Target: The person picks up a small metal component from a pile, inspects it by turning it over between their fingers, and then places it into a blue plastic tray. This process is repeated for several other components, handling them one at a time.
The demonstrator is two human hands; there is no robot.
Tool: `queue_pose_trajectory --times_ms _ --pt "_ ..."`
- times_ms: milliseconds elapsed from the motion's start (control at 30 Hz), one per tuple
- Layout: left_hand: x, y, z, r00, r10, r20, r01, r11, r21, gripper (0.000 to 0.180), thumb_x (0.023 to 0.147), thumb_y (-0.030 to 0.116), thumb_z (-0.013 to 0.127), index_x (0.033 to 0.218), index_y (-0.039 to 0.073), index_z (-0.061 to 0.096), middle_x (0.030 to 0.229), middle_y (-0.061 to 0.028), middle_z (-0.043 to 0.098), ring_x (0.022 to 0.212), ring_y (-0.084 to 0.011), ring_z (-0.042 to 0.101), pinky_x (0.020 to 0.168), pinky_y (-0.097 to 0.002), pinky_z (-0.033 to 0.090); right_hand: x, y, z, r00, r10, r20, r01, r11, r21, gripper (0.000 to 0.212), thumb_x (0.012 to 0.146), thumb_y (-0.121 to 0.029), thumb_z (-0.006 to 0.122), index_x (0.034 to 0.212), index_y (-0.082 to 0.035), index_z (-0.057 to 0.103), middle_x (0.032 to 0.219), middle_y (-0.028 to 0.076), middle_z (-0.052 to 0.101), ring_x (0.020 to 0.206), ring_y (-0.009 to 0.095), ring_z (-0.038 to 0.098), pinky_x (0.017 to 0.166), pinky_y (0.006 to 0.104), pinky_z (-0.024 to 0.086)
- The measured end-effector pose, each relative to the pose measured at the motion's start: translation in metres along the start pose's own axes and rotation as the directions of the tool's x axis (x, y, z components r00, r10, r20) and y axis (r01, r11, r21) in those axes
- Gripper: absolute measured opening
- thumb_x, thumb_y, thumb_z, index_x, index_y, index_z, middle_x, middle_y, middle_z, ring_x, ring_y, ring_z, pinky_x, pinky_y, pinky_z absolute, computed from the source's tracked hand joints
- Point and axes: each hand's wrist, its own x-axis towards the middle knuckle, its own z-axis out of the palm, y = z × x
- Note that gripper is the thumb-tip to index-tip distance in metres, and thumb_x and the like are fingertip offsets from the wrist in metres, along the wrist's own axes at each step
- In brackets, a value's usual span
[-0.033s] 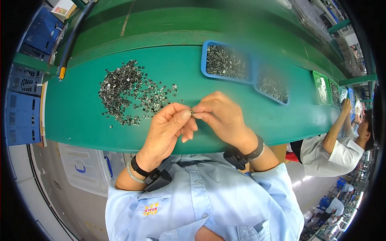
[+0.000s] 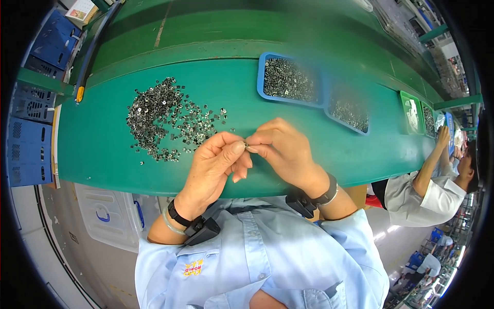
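My left hand (image 2: 216,162) and my right hand (image 2: 284,149) meet over the front of the green table. Thumb and forefinger of each are pinched on one small metal part (image 2: 246,144), mostly covered by the fingertips. Just beyond my left hand lies a loose pile of small square metal pieces (image 2: 157,110), silver and dark, some scattered toward my fingers. Past my right hand stands a blue tray (image 2: 261,82) filled with similar small pieces. Another blue tray (image 2: 355,130), blurred in part, adjoins it on the right and holds small metal pieces too.
A green tray (image 2: 404,110) with pale items sits at the table's right end, near a person (image 2: 429,190) in a light shirt. Blue crates (image 2: 30,139) are stacked at the left. Below the table's front edge is a clear plastic box (image 2: 105,213).
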Motion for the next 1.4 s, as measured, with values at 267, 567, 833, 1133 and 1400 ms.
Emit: queue_pose_trajectory --times_ms 267,567,833,1133,1400 --pt "0.005 -0.008 -0.002 0.996 0.065 0.062 -0.064 0.998 -0.030 0.018 0.092 0.023 0.056 0.088 0.005 0.054 0.070 -0.0050 0.060 0.057 -0.0098 0.054 0.050 -0.0212 0.041 -0.006 -0.005 0.006 0.995 0.087 -0.041 -0.083 0.991 0.105 0.014 0.073 -0.005 0.070 0.086 -0.007 0.064 0.083 0.005 0.060 0.076 0.021 0.059 0.062 0.0301 0.048" --pt "0.012 -0.009 -0.002 0.997 0.047 0.057 -0.049 0.998 0.034 0.017 0.092 0.021 0.055 0.086 0.005 0.053 0.068 -0.0043 0.059 0.057 -0.0100 0.053 0.050 -0.0216 0.041 -0.009 0.004 0.003 0.996 0.090 -0.030 -0.088 0.995 0.049 0.016 0.074 -0.005 0.070 0.089 -0.007 0.063 0.084 0.005 0.061 0.077 0.020 0.059 0.063 0.0305 0.048" --pt "0.006 0.004 0.008 0.993 0.027 0.115 -0.017 0.996 -0.088 0.014 0.093 0.019 0.053 0.090 0.005 0.053 0.071 -0.0061 0.060 0.055 -0.0122 0.053 0.048 -0.0240 0.040 -0.002 -0.002 -0.003 0.996 0.058 -0.062 -0.050 0.990 0.128 0.015 0.075 -0.004 0.069 0.088 -0.005 0.062 0.083 0.005 0.062 0.075 0.020 0.059 0.063 0.0292 0.048" --pt "0.007 -0.006 0.005 0.968 0.020 0.249 0.069 0.936 -0.344 0.014 0.092 0.019 0.055 0.090 0.005 0.052 0.071 -0.0082 0.060 0.050 -0.0153 0.051 0.043 -0.0265 0.038 -0.001 -0.008 -0.003 0.995 0.095 -0.035 -0.080 0.949 0.306 0.010 0.077 -0.006 0.068 0.086 -0.005 0.063 0.079 0.005 0.062 0.071 0.018 0.058 0.061 0.0278 0.046" --pt "0.005 0.003 -0.002 0.963 -0.043 0.266 0.120 0.953 -0.279 0.013 0.091 0.018 0.056 0.088 0.006 0.051 0.068 -0.0076 0.059 0.049 -0.0150 0.050 0.042 -0.0265 0.037 0.005 -0.012 -0.009 0.999 -0.032 0.035 0.026 0.987 0.161 0.011 0.077 -0.004 0.067 0.086 -0.006 0.062 0.078 0.006 0.061 0.069 0.019 0.060 0.056 0.0292 0.048"
